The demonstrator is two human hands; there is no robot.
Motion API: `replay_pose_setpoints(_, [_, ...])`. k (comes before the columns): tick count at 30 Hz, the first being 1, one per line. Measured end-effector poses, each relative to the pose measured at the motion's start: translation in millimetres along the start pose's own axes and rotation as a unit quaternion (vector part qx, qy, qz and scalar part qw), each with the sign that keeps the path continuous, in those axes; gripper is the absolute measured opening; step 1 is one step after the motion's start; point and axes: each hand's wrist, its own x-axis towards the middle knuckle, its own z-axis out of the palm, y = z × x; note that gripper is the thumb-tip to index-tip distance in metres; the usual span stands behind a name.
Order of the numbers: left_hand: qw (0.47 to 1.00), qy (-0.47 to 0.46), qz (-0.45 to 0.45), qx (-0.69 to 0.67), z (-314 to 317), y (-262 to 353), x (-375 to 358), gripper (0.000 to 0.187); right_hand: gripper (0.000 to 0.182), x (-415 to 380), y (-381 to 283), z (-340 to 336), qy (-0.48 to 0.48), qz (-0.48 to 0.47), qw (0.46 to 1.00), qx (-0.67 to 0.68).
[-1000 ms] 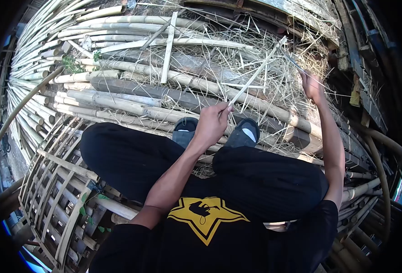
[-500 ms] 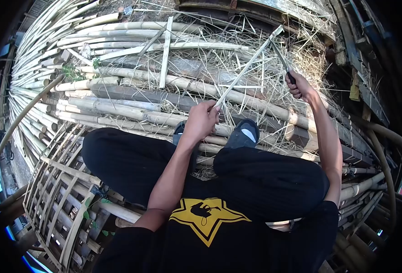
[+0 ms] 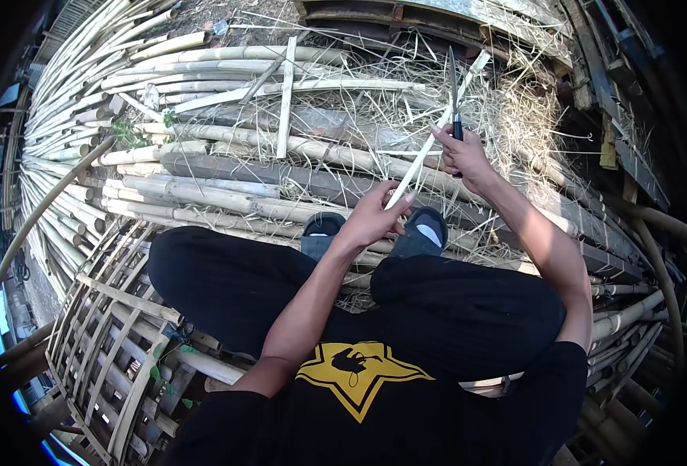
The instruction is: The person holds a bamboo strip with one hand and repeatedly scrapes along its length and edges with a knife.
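My left hand (image 3: 373,216) grips the near end of a pale bamboo strip (image 3: 421,159), which slants up and away to the right. In my right hand (image 3: 467,159) is a knife (image 3: 455,97) with a black handle, its narrow blade pointing away from me. The right thumb lies out beside the strip, and the blade overlaps the strip's far part in this view. Both hands are above the poles, in front of my sandalled feet (image 3: 419,233).
Bamboo poles (image 3: 242,200) lie across the ground, with a large stack (image 3: 56,171) at left. Thin shavings (image 3: 514,101) litter the far ground. Another split strip (image 3: 286,97) lies across the poles. A woven bamboo frame (image 3: 114,334) stands near my left knee.
My right hand has moved left and toward me with the knife, from the strip's far end to near my left hand. The blade has turned to point away, and the strip shows its broader pale face.
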Motion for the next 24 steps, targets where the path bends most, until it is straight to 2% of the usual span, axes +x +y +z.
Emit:
replay_pose_setpoints(1, [1.0, 0.006, -0.011, -0.013, 4, 3, 1, 0.056, 0.025, -7, 2, 9, -0.017, 0.011, 1.0, 0.013])
replay_pose_setpoints(2, [0.999, 0.001, -0.009, -0.032, 8, 9, -1, 0.047, 0.024, -16, 2, 20, -0.017, 0.011, 1.0, -0.018])
replay_pose_setpoints(3, [0.999, 0.001, -0.009, -0.035, 8, 6, 1, 0.047, 0.023, -17, 7, 20, -0.067, -0.002, 0.996, -0.054])
replay_pose_setpoints(5, [0.996, -0.008, 0.012, -0.082, 6, -8, 10, 0.037, 0.026, -19, 19, 24, -0.078, -0.031, 0.972, -0.218])
replay_pose_setpoints(6, [0.996, -0.006, 0.012, -0.083, 3, -15, 13, 0.037, 0.026, -24, 18, 25, -0.08, -0.031, 0.972, -0.217])
replay_pose_setpoints(7, [0.997, 0.022, 0.03, -0.061, 1, -21, 18, 0.031, 0.027, -29, 16, 27, -0.069, -0.116, 0.924, -0.358])
replay_pose_setpoints(8, [0.997, 0.051, 0.048, -0.038, -1, -27, 22, 0.027, 0.029, -32, 14, 27, -0.055, -0.198, 0.849, -0.487])
replay_pose_setpoints(9, [0.997, 0.053, 0.048, -0.038, -2, -27, 22, 0.027, 0.029, -33, 14, 25, -0.058, -0.2, 0.848, -0.487])
replay_pose_setpoints(11, [0.991, 0.08, 0.092, -0.049, -2, -28, 23, 0.024, 0.028, -33, 15, 18, -0.105, -0.242, 0.787, -0.557])
replay_pose_setpoints(12, [0.991, 0.082, 0.092, -0.05, -1, -27, 23, 0.024, 0.028, -33, 16, 16, -0.106, -0.242, 0.787, -0.557])
replay_pose_setpoints(14, [0.983, 0.153, 0.078, -0.059, 3, -24, 22, 0.024, 0.029, -32, 23, 13, -0.117, -0.28, 0.77, -0.561])
replay_pose_setpoints(16, [0.987, 0.119, 0.097, -0.054, -1, -22, 23, 0.023, 0.029, -30, 29, 10, -0.125, -0.299, 0.759, -0.564])
replay_pose_setpoints(17, [0.989, 0.085, 0.116, -0.047, -4, -22, 24, 0.023, 0.029, -29, 33, 9, -0.141, -0.293, 0.778, -0.538])
replay_pose_setpoints(19, [0.989, 0.092, 0.093, -0.065, -6, -11, 18, 0.022, 0.029, -33, 36, 9, -0.156, -0.283, 0.796, -0.512])
replay_pose_setpoints(22, [0.988, 0.088, 0.059, -0.112, -4, -5, 12, 0.02, 0.03, -35, 36, 11, -0.143, -0.252, 0.783, -0.55])
replay_pose_setpoints(24, [0.987, 0.075, 0.046, -0.138, -3, -9, 14, 0.019, 0.031, -32, 38, 7, -0.131, -0.318, 0.747, -0.569])
